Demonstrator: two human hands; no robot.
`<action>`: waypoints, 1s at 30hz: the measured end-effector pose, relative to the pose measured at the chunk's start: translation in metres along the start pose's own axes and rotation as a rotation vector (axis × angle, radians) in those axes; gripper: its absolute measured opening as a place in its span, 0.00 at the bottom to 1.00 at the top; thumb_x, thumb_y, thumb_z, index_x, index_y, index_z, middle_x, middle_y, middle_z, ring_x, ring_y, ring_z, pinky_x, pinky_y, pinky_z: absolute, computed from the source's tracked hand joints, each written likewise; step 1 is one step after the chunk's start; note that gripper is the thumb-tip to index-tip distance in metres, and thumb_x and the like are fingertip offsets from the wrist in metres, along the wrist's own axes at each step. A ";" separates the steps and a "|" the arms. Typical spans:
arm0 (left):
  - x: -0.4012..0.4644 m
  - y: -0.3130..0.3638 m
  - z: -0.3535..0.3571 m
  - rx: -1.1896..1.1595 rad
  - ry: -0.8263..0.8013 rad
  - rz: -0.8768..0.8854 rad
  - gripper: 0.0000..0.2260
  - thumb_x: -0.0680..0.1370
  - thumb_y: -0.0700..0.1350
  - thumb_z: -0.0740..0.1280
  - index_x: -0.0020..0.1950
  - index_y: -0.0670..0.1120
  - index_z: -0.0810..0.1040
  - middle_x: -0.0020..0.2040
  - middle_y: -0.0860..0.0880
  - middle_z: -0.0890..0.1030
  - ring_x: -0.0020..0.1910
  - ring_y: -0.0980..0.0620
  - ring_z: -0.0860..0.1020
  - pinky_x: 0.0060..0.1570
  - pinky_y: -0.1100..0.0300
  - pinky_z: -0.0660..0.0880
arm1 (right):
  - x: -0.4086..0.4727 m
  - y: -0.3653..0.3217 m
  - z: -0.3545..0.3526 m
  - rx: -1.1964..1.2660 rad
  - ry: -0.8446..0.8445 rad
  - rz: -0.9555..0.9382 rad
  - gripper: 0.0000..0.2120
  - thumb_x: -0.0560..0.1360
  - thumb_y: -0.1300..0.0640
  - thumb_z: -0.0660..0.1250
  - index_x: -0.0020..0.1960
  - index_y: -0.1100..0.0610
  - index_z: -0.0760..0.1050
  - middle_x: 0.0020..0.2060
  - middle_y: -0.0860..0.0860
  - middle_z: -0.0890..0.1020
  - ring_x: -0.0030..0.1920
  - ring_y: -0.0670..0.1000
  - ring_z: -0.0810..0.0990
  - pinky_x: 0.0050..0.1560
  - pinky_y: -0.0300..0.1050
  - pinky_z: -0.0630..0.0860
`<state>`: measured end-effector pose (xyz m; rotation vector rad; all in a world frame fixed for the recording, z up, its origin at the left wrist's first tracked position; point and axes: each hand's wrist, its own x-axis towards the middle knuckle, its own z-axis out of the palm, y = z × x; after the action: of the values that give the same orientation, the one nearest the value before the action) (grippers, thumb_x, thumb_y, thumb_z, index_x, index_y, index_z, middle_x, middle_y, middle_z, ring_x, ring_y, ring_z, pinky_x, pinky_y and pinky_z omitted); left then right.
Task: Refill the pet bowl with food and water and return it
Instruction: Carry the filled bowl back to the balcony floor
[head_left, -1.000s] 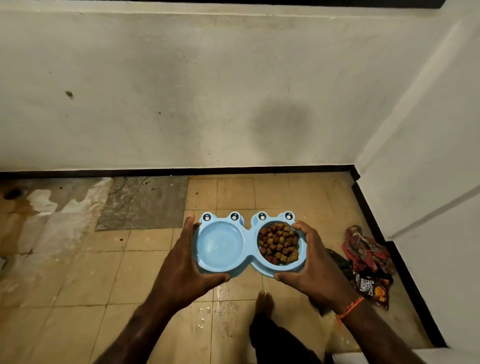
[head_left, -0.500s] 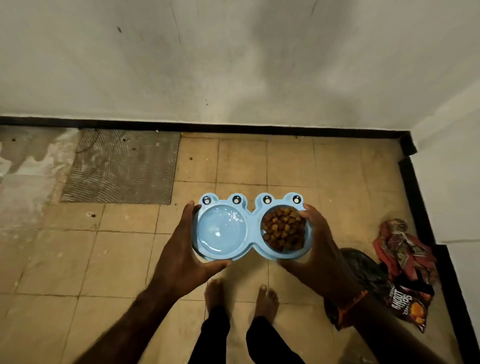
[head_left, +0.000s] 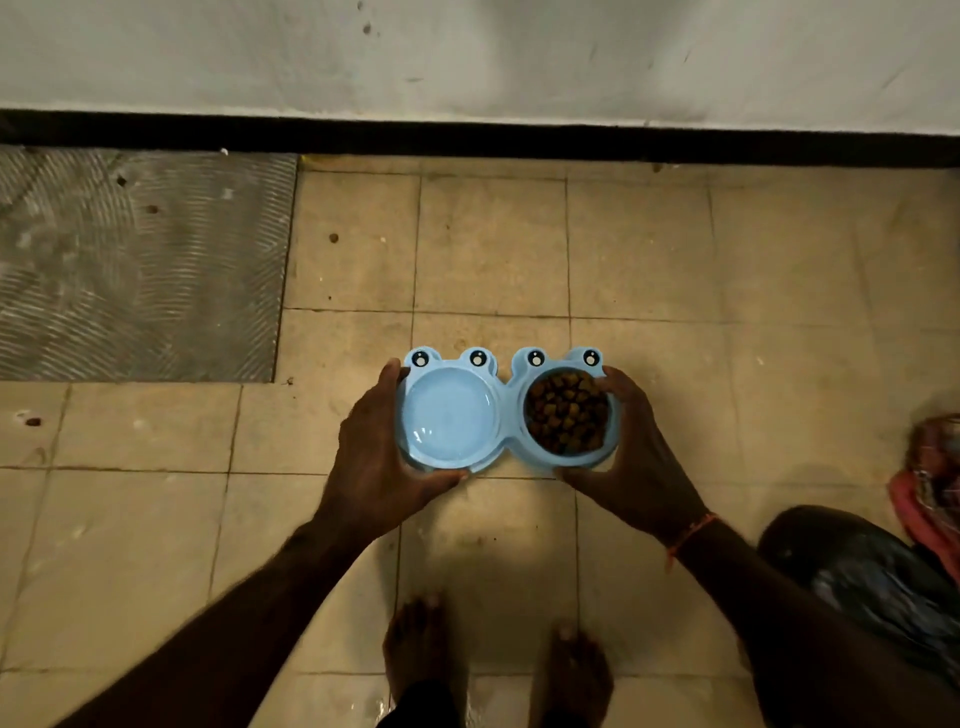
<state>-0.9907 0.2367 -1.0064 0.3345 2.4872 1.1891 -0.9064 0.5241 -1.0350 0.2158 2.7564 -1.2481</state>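
Observation:
A light blue double pet bowl (head_left: 506, 410) with frog eyes on its far rim is held level over the tiled floor. Its left cup holds water (head_left: 448, 415); its right cup is full of brown kibble (head_left: 567, 413). My left hand (head_left: 376, 457) grips the bowl's left end, thumb along the near rim. My right hand (head_left: 636, 457) grips the right end, fingers on the rim by the kibble. Whether the bowl touches the floor I cannot tell.
A white wall with a black skirting (head_left: 467, 137) runs across the far side. A grey ribbed patch (head_left: 140, 265) covers the floor at left. A dark plastic bag (head_left: 862, 577) and red food packets (head_left: 930, 478) lie at right. My bare feet (head_left: 493, 660) stand below the bowl.
The view has tilted down and closer to the floor. The bowl, held in both hands, has come lower towards the tiles and both feet now show beneath it.

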 end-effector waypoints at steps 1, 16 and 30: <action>0.009 -0.014 0.011 -0.006 0.008 -0.005 0.57 0.57 0.70 0.78 0.80 0.52 0.60 0.71 0.66 0.70 0.66 0.70 0.68 0.67 0.72 0.63 | 0.008 0.016 0.012 -0.005 -0.002 0.004 0.50 0.65 0.49 0.82 0.77 0.63 0.58 0.77 0.58 0.62 0.78 0.57 0.63 0.74 0.60 0.68; 0.086 -0.164 0.124 0.108 -0.131 -0.176 0.60 0.62 0.65 0.81 0.84 0.47 0.51 0.80 0.48 0.66 0.77 0.51 0.66 0.74 0.49 0.67 | 0.069 0.153 0.127 -0.075 -0.096 0.152 0.51 0.64 0.37 0.76 0.78 0.59 0.60 0.76 0.56 0.65 0.77 0.55 0.64 0.75 0.60 0.67; 0.078 -0.111 0.082 0.234 -0.190 -0.203 0.56 0.69 0.66 0.77 0.84 0.45 0.50 0.84 0.48 0.58 0.81 0.50 0.58 0.72 0.62 0.54 | 0.070 0.114 0.090 -0.165 -0.111 0.173 0.55 0.63 0.32 0.78 0.78 0.56 0.59 0.74 0.54 0.67 0.74 0.55 0.67 0.73 0.56 0.69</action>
<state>-1.0330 0.2536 -1.1576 0.2360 2.4280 0.7532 -0.9521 0.5366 -1.1886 0.3500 2.6623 -0.9560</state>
